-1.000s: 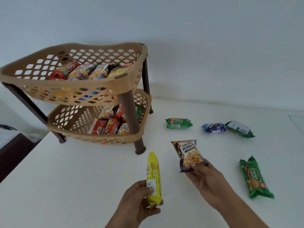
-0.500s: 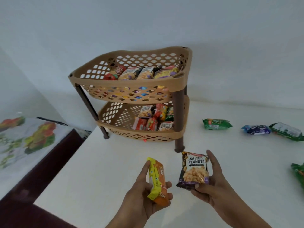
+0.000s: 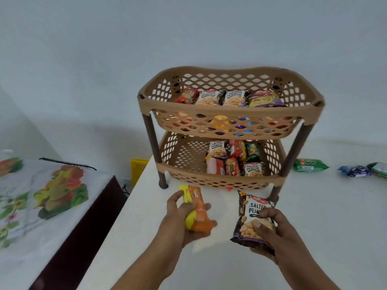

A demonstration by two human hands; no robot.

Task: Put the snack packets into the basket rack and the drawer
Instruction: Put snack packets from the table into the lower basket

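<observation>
A tan two-tier basket rack [image 3: 230, 114] stands on the white table [image 3: 324, 216] straight ahead. Both tiers hold several snack packets. My left hand [image 3: 180, 222] grips a yellow and orange biscuit packet [image 3: 195, 208] in front of the rack's lower left. My right hand [image 3: 272, 233] holds a dark salted peanuts packet [image 3: 251, 212] by its lower end, just before the rack's front right leg. On the table to the right lie a green packet [image 3: 309, 164], a blue packet [image 3: 355, 171] and another green packet [image 3: 379, 169] at the frame edge. No drawer is in view.
Left of the table stands a lower dark piece of furniture under a floral cloth [image 3: 41, 197], with a black comb [image 3: 67, 163] on it. A yellow object [image 3: 138, 170] sits in the gap behind the table's left edge. A plain wall rises behind the rack.
The view has swung left, so the rack now sits centred and closer. Both hands have moved nearer the rack with their packets. The green packet at the right front has left the frame.
</observation>
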